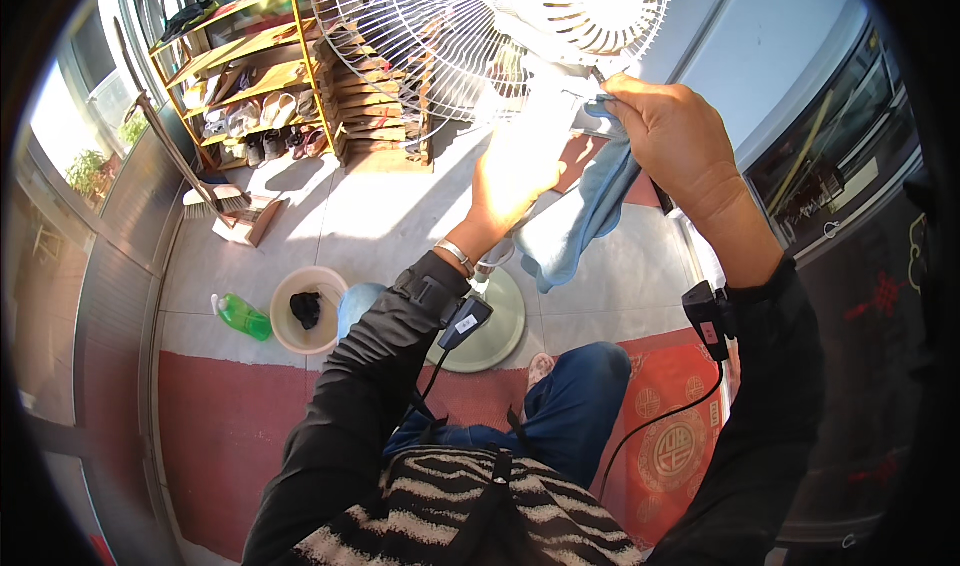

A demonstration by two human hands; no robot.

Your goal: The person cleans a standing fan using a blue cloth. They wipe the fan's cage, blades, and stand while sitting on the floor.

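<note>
A white standing fan (pixel 600 11) with a wire guard rises before me, its round pale base (pixel 495 326) on the floor. My left hand (pixel 506 180) is wrapped around the upper stand just below the motor housing; bright sun washes out its fingers. Between the thumb and fingers of my right hand (pixel 671 135) is a corner of a light-blue cloth (pixel 577 228). That hand is raised to the underside of the motor housing, at the right of the stand. The rest of the cloth hangs down beside the stand, behind my left hand.
At left are a basin (pixel 281 341) holding a dark cloth, a green bottle (pixel 244 317), and a broom (pixel 217 198) with a dustpan (pixel 247 221). A shoe rack (pixel 259 82) stands beyond. Red mats (pixel 225 431) cover the near floor; cables (pixel 637 427) hang from both sleeves.
</note>
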